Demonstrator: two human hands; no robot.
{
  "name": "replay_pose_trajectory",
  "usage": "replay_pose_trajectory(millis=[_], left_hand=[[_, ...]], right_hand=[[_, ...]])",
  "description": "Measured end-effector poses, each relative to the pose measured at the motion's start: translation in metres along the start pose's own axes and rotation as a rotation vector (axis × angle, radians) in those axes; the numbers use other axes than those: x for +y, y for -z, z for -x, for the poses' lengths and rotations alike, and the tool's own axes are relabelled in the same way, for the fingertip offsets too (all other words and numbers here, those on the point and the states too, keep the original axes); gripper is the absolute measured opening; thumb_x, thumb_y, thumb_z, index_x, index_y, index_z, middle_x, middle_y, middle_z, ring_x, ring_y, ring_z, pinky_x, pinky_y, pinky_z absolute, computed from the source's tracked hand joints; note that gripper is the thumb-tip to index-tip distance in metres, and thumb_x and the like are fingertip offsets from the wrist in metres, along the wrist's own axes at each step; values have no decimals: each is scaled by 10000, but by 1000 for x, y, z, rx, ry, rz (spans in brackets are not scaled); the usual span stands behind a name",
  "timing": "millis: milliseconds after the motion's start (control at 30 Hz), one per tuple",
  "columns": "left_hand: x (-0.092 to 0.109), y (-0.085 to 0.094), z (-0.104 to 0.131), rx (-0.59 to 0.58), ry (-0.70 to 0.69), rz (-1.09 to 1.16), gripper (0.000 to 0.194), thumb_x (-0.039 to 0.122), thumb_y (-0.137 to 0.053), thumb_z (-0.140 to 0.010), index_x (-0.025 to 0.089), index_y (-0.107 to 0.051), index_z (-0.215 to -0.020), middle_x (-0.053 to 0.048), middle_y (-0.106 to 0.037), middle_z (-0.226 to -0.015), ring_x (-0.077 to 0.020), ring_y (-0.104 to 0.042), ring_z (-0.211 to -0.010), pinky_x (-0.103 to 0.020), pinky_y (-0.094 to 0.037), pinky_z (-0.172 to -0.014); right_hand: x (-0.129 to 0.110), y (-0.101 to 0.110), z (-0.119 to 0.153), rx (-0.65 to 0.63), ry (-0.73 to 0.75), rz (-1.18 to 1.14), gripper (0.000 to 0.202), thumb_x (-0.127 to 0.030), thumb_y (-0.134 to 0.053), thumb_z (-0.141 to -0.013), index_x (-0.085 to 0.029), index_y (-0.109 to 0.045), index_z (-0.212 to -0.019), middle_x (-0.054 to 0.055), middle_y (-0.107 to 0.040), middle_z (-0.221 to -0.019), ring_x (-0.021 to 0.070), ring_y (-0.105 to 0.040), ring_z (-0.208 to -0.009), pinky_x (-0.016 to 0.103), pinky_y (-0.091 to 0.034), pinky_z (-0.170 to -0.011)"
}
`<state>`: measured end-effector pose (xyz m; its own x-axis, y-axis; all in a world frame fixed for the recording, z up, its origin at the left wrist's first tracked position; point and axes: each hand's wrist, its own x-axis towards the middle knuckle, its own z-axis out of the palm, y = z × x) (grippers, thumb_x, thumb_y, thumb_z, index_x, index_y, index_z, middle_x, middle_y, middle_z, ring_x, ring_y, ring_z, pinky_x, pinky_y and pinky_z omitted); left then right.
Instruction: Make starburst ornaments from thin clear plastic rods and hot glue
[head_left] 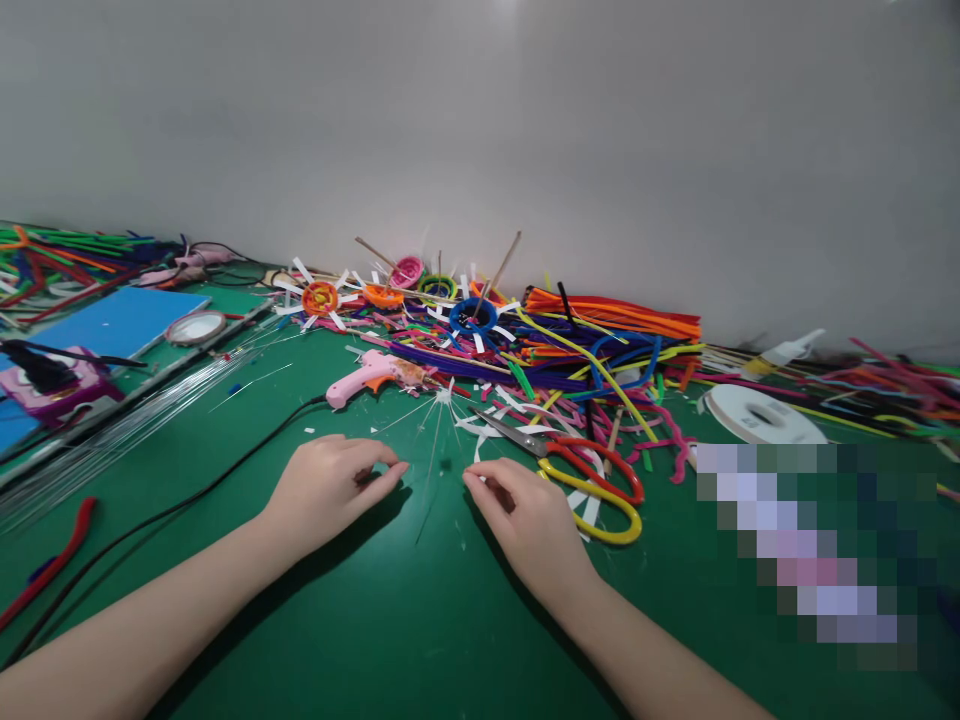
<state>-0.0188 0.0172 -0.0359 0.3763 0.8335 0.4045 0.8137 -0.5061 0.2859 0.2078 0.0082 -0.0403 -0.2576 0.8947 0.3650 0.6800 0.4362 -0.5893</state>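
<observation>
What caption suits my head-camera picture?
Bare left hand near pink, pistol-shaped glue gun; right hand beside red-and-yellow-handled metal scissors.

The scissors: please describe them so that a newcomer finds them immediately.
On the green table, find the right hand. Just beyond it lie the scissors. Their handles, one red and one yellow, set them apart from the pink glue gun.

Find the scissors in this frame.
In the head view, the scissors lie right of centre on the green table, between the pink glue gun and the white spool.
</observation>
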Motion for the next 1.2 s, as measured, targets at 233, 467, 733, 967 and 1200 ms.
replay_pose_trajectory(millis=[233, 467, 733, 967, 1200], left_hand=[[12, 3, 3, 120, -26, -9, 332, 403, -516, -854, 190, -579, -607, 56, -463, -416, -89, -430, -425, -195, -307, -469], [24, -3, 6, 99, -199, 40, 264, 337, -527, -869, 208, -650, -675, 57, -539, -449, -88, -442, -419, -212, -320, -493], [24, -6, 9, 1, -155, 59, 245, 307, -500, -876, 233, -684, -733, 54, -591, -478, -101, -460, -415, -229, -320, -503], [27, -7, 9, -81, -107, 77, 279, 297, -469, -879, 237, -691, -722, 49, -588, -472, -106, -483, -426, -228, -321, -503], [29, -5, 8, -145, -27, 125, 310, 292, -459, -863, 219, -678, -655, 41, -563, -463, -95, -494, -436, -213, -308, -481]], right_hand=[[-2, 1, -1, -1, -7, 20, 174, -246, -498, -884, -204, -634, -784, -5, -669, -711, 127, -593, -596, 233, -425, -560], [-3, 2, -1, 10, -2, 21, 195, -260, -480, -888, -200, -634, -785, 10, -669, -700, 132, -593, -581, 235, -421, -524], [-2, 1, -2, -3, -10, -18, 164, -243, -497, -883, -198, -633, -804, 5, -669, -720, 134, -592, -603, 237, -426, -558], [-3, 2, -1, -15, -17, -12, 166, -236, -498, -883, -201, -635, -796, -3, -662, -707, 128, -587, -598, 238, -432, -558], [-3, 1, 0, -10, -18, -5, 168, -246, -500, -884, -204, -639, -797, -8, -657, -695, 123, -582, -586, 237, -424, -548]])
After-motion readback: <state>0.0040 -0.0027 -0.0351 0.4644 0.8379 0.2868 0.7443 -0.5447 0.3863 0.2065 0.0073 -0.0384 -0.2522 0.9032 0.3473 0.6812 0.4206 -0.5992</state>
